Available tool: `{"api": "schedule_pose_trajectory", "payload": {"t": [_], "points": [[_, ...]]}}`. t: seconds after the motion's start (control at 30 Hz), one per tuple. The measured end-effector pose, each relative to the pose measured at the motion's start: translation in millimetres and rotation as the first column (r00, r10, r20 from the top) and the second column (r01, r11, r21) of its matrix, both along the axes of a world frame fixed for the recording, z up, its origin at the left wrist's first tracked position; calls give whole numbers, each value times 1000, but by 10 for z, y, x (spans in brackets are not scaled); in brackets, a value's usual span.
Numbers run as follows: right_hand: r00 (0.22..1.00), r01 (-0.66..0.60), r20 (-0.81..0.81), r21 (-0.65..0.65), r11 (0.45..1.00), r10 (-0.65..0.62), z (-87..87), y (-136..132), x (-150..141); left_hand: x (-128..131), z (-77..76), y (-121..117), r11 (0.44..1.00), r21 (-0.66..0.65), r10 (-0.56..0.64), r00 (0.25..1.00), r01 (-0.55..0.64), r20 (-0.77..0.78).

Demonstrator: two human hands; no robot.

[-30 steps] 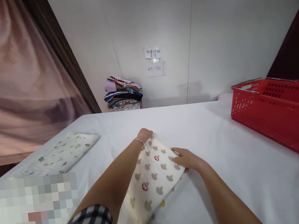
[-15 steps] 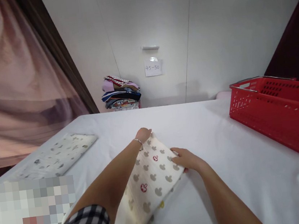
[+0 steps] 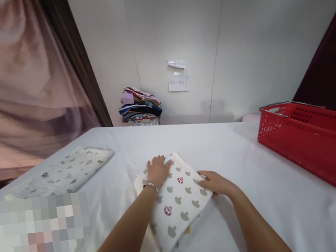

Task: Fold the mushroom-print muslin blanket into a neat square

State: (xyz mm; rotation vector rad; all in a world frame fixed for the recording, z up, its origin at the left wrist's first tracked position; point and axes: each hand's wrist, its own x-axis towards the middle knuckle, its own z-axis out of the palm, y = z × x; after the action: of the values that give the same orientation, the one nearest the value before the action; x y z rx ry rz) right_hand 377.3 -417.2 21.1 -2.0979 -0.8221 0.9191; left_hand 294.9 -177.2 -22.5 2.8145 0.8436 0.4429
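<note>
In front of me lies a folded cream cloth (image 3: 178, 200) printed with grey and a few red mushroom-like shapes. My left hand (image 3: 159, 171), with a bracelet at the wrist, rests flat on its upper left part with the fingers stretched out. At the cloth's right corner, my right hand (image 3: 214, 182) pinches the edge, thumb on top and the other fingers partly hidden beneath. A second folded cloth (image 3: 69, 171), pale with small dark prints, lies to the left on the white-covered table (image 3: 120, 140).
A red plastic basket (image 3: 308, 145) with metal handles stands on the right. Behind the table's far edge is a stack of folded fabrics (image 3: 140, 108). A paper sign (image 3: 178, 83) reading "45-50" is on the wall. Drapes hang at the left. A blurred patch covers the lower left.
My left hand has moved from the cloth's far corner to lie flat on its upper left part. My right hand keeps its hold on the right corner. The view has shifted slightly.
</note>
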Motion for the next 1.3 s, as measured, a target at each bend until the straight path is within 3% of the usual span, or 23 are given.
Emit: {"api": "schedule_pose_trajectory", "payload": {"t": [0.17,0.27,0.4,0.53,0.7,0.97,1.3], "points": [[997,38,67,-124,992,-30,-83,-48,-2,20,-32,18,999,-23,-27,998,28,51],[971,64,238,-191,979,-17,-79,-102,82,29,-64,26,999,-42,-16,998,19,66],[825,119,560,-41,992,-76,38,129,284,32,-72,5,999,-39,0,996,3,89],[879,30,475,43,999,-47,17,742,512,19,-33,-19,999,-31,10,995,-7,103],[868,18,494,72,997,-51,-217,1308,686,1,-28,-6,998,-58,4,989,5,146],[868,-18,489,201,979,-85,-467,1399,815,-8,-32,7,995,-100,-7,988,22,157],[880,5,443,351,936,-171,-555,1411,816,-32,-13,-6,993,-116,-15,986,35,169]]}}
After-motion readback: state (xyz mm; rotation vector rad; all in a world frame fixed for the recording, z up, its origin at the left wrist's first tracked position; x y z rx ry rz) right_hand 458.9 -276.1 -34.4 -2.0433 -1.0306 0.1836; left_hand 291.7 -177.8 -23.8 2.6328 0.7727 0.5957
